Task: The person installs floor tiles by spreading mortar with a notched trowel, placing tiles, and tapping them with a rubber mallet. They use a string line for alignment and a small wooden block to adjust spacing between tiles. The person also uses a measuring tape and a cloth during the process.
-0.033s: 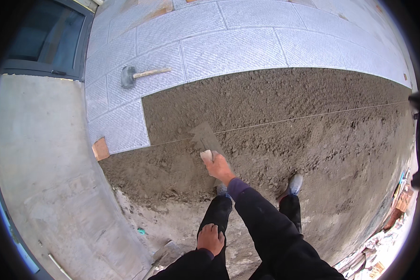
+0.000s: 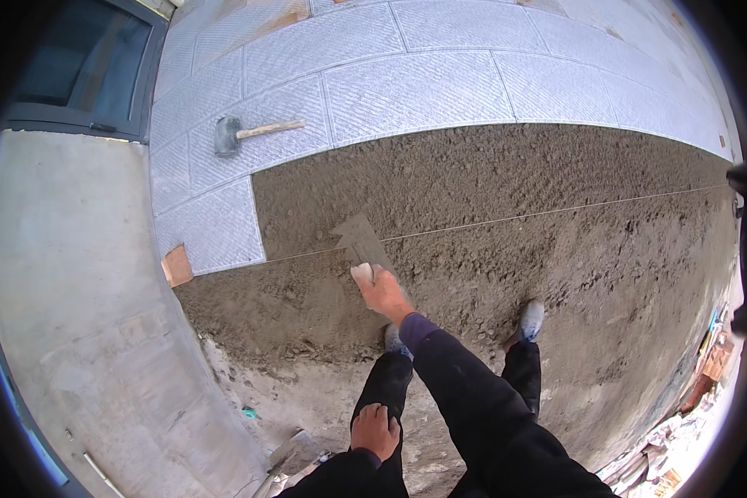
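the trowel point(image 2: 363, 238) seems to rest on the mortar point(image 2: 473, 170), with the mallet point(image 2: 229, 137) behind it, leftward, on the tiles point(image 2: 415, 87).

The right hand point(image 2: 382, 294) and its plastering trowel point(image 2: 363, 236) have edged slightly left, leaving more of the left shoe point(image 2: 395, 339) in view, while the right shoe point(image 2: 532, 319) shows a touch farther forward and right.

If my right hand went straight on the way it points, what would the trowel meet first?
Probably the near edge of the pale slab under the mallet, beyond rough bedding. The trowel in your right hand may touch that bedding sooner; its height is unclear.
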Action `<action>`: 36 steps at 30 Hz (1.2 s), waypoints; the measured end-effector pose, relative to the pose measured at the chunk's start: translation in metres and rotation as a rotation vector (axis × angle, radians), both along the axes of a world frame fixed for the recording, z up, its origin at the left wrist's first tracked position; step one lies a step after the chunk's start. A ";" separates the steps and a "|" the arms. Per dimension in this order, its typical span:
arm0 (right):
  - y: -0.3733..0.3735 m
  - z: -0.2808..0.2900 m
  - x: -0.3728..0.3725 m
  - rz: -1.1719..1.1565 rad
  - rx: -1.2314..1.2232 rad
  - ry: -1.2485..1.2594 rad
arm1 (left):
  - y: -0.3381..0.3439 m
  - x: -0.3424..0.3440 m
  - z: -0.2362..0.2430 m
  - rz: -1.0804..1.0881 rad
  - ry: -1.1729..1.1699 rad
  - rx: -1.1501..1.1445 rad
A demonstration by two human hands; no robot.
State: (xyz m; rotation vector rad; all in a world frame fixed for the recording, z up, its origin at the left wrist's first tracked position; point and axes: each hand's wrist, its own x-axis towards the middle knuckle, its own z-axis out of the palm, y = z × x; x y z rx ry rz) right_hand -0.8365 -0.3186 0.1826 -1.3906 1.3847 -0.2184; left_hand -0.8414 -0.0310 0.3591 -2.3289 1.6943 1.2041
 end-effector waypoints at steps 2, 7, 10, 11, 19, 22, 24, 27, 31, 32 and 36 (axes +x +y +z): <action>-0.027 -0.037 0.028 0.034 0.050 -0.030 | -0.005 -0.009 -0.004 0.110 0.022 0.027; -0.025 -0.085 0.019 0.108 0.046 0.013 | -0.007 -0.044 -0.004 0.246 0.024 0.058; -0.001 -0.067 -0.031 0.113 0.221 0.078 | -0.007 -0.065 -0.002 0.218 0.002 0.092; -0.007 -0.064 -0.043 0.066 0.139 0.012 | -0.007 -0.070 -0.003 0.209 -0.011 0.106; -0.168 -0.096 -0.047 -0.017 -0.236 0.062 | -0.008 -0.082 -0.004 0.152 -0.035 -0.013; -0.211 -0.120 -0.078 -0.065 -0.244 0.166 | -0.012 -0.074 -0.004 0.152 -0.029 -0.029; -0.224 -0.133 -0.110 -0.250 -0.281 0.073 | -0.015 -0.069 -0.005 0.166 -0.024 0.013; -0.232 -0.151 -0.133 -0.397 -0.238 0.009 | -0.021 -0.063 -0.005 0.158 -0.019 0.025; -0.221 -0.156 -0.114 -0.636 0.086 -0.266 | -0.027 -0.059 -0.005 0.162 -0.008 0.035; -0.209 -0.152 -0.107 -0.507 0.202 -0.265 | -0.028 -0.059 -0.006 0.142 -0.007 0.042; -0.150 -0.122 -0.089 -0.105 -0.054 -0.134 | -0.029 -0.062 -0.009 0.106 -0.020 0.025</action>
